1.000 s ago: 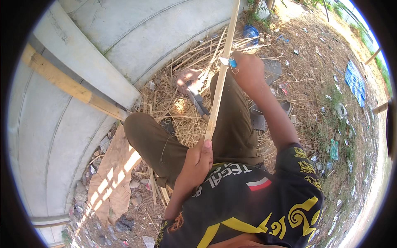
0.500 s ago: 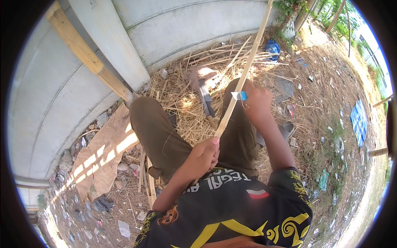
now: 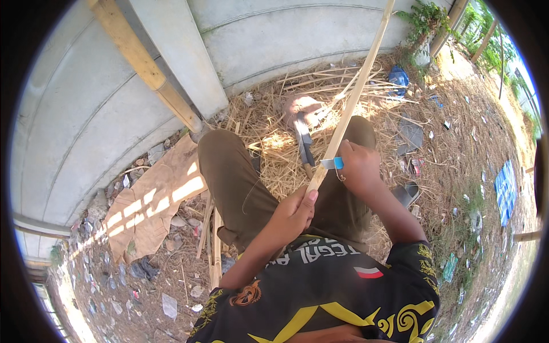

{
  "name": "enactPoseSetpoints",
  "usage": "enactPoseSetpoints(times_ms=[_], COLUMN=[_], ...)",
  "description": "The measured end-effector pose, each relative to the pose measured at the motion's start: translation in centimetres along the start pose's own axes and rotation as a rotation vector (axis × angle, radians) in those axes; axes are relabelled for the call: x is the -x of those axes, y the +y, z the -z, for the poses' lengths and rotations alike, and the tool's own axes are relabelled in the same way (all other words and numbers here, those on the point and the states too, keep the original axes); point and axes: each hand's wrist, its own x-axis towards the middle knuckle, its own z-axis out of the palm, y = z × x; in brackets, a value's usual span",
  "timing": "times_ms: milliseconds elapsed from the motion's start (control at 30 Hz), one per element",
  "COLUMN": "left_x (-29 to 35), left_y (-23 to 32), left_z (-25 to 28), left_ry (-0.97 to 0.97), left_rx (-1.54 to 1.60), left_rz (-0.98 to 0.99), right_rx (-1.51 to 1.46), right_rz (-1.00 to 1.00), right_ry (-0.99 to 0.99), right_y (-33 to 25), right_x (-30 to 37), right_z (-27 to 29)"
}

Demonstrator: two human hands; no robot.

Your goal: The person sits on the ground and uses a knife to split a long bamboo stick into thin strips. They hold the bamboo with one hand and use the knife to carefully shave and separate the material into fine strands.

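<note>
A long, pale bamboo strip (image 3: 357,91) slants from my lap up past the top edge of the view. Its near end is gripped by my left hand (image 3: 293,216), thumb lying along the top. My right hand (image 3: 361,166) is closed round a small knife with a blue handle (image 3: 338,163). The knife's short blade lies across the strip, a little above my left hand, and a thin curl of shaving hangs by the handle. Between my knees, a larger dark-bladed knife (image 3: 303,140) with a wooden handle leans against a stone (image 3: 300,106).
Shavings and split strips (image 3: 337,80) litter the ground ahead, below a grey concrete wall (image 3: 274,43). A bamboo pole (image 3: 137,54) leans there. Flattened brown cardboard (image 3: 143,220) lies at left; a blue bag (image 3: 397,80), a sandal (image 3: 407,194) and a blue checked sheet (image 3: 504,191) lie right.
My right hand has drawn the small knife down the strip, closer to my left hand. My left hand keeps its hold. The whole view has shifted slightly.
</note>
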Motion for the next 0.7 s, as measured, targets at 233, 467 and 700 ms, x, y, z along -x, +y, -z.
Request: enactPoseSetpoints(times_ms=[233, 467, 700], left_x=[0.2, 1.0, 2.1], left_y=[0.2, 2.1, 1.7], left_z=[0.2, 0.7, 1.2], left_ry=[0.123, 0.303, 0.329], left_rx=[-0.350, -0.509, -0.640], left_rz=[-0.179, -0.252, -0.196], right_rx=[0.079, -0.075, 0.089], right_rz=[-0.042, -0.120, -0.379], right_ry=[0.277, 0.344, 0.302], right_y=[2.7, 1.4, 6.1], right_x=[-5.2, -9.2, -15.9], right_z=[-0.3, -3.0, -2.9])
